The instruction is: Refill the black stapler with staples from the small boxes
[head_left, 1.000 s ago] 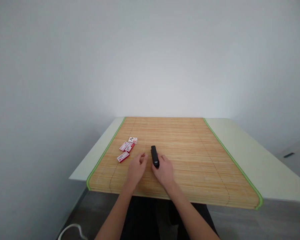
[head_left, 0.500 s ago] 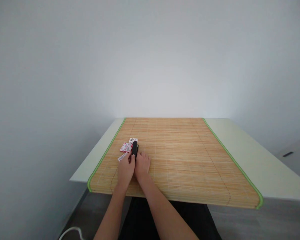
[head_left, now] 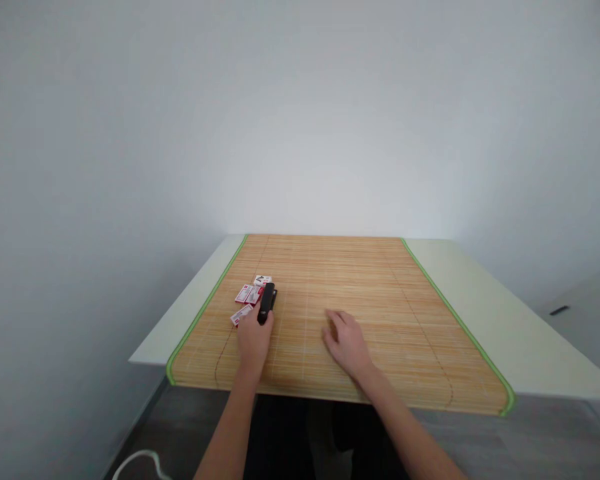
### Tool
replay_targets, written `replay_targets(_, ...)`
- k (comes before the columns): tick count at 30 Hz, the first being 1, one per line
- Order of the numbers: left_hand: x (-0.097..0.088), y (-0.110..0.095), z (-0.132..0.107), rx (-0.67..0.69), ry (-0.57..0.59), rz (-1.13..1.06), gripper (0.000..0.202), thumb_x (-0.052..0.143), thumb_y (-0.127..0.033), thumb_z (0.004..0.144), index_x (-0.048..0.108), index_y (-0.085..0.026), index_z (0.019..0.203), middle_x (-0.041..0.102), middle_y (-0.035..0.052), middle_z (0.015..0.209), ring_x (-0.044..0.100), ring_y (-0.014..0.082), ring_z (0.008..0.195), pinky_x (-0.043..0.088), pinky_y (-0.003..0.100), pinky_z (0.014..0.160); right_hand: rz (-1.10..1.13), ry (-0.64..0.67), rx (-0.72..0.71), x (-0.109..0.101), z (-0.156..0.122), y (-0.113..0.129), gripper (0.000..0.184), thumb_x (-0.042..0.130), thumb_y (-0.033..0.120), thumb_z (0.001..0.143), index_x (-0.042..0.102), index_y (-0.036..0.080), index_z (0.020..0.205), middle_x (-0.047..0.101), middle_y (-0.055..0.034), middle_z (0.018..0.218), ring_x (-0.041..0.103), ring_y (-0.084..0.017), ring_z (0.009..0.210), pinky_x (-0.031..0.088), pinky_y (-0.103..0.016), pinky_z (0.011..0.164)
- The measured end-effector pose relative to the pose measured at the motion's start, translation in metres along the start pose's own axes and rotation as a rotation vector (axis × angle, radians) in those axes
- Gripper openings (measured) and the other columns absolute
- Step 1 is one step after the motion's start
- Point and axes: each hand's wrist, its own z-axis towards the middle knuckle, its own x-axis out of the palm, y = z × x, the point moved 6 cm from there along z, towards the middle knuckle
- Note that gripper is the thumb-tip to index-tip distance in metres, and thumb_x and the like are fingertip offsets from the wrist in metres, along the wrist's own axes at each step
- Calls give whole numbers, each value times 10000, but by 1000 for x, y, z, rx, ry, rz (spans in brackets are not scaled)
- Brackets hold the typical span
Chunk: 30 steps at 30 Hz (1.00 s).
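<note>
A black stapler (head_left: 267, 302) is gripped near its close end by my left hand (head_left: 253, 339), over the left part of the bamboo mat (head_left: 310, 267). Just left of the stapler lie small red-and-white boxes (head_left: 249, 294), with another one (head_left: 241, 314) closer to me beside my left fingers. A white box (head_left: 263, 280) with dark print sits behind them. My right hand (head_left: 347, 341) is apart from all of these, low over the mat's middle, holding nothing, with its thumb and fingers spread and slightly curled.
Green edging (head_left: 433, 283) borders the mat on both sides, and the white tabletop (head_left: 495, 313) shows beyond it. A pale wall (head_left: 325, 133) stands behind the table. On the floor at lower left is a white cable (head_left: 143, 455).
My right hand has left the stapler and moved right across the mat, its fingers opening. My left hand stays on the stapler, which now leans slightly more to the right.
</note>
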Motion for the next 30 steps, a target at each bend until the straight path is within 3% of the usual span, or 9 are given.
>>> replay_targets(4,-3,0,-3,-11,13,-38,423,525,-398,973,632,-215,1338,743,115,1035,677,284,947,500,388,866,-71,0,-25,-22,-15,-46,504,422,362,1001,516,222,1476,577,-129,1434,515,-276,1341,406,-460,1155)
replay_targets(9,-17,-27,-26,49,-164,-54,529,527,-424,986,507,-188,1459,628,156,1364,552,336,1289,416,500,1112,-170,79,-54,-19,-21,-58,565,360,438,1034,387,265,1571,434,-87,1605,347,-265,1509,288,-505,1233)
replay_targets(11,-4,-52,-37,195,-74,-88,483,472,-379,1015,494,-213,1469,583,126,1440,514,298,1351,379,483,1168,-208,96,-34,-14,-21,-55,593,359,472,1032,331,288,1595,368,-74,1646,276,-273,1546,242,-545,1241)
replay_targets(13,21,-79,-48,376,131,-109,443,442,-346,1025,521,-239,1447,588,97,1446,528,261,1346,392,451,1170,-229,105,-23,-10,-19,-50,604,356,486,1031,303,301,1604,328,-68,1665,244,-274,1560,210,-566,1244)
replay_targets(16,52,-99,-54,515,276,-43,466,468,-370,1012,526,-235,1454,540,95,1508,469,271,1410,347,477,1204,-227,115,-38,-7,-18,-45,590,344,467,1036,301,312,1604,320,-59,1667,248,-260,1560,195,-559,1247)
replay_targets(22,68,-100,-55,601,285,40,528,432,-434,1030,424,-290,1538,397,48,1627,300,265,1527,228,512,1261,-214,124,-37,-9,-18,-45,589,355,458,1034,297,323,1604,316,-42,1667,258,-247,1557,202,-540,1251)
replay_targets(30,72,-103,-58,586,288,55,521,446,-468,1024,456,-315,1521,406,51,1619,308,303,1514,230,556,1248,-214,116,-24,-10,-18,-43,596,387,460,1025,308,328,1600,319,-43,1666,264,-252,1555,201,-543,1250)
